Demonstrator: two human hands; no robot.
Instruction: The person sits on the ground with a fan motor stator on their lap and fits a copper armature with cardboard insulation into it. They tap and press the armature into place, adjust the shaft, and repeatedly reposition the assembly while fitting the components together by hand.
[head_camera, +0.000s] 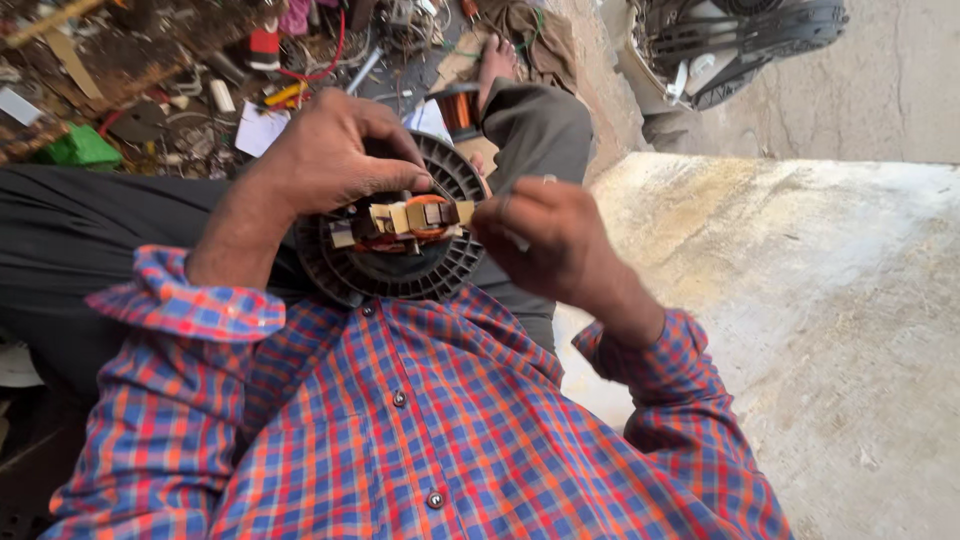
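The person sits with a round black fan wheel (400, 275) held against the chest, just above the checked red-and-blue shirt (420, 430). The left hand (335, 155) comes over it from about ten o'clock, fingers curled over the rim and thumb pressed down near the hub, so it is clamped on the wheel. At the wheel's centre sits a brush holder (405, 220), a tan and orange plastic piece with copper showing. The right hand (550, 240) is at three o'clock of the wheel, fingers bunched together and pinching at the holder's right end; what lies between the fingertips is too blurred to tell. Past the wheel at twelve o'clock a copper-wound coil (458, 110) rests by the bent knee in grey trousers (540, 125). At eleven o'clock lies a heap of scrap parts and wires (250, 60); to the right, at three o'clock, runs a bare concrete slab (830, 320).
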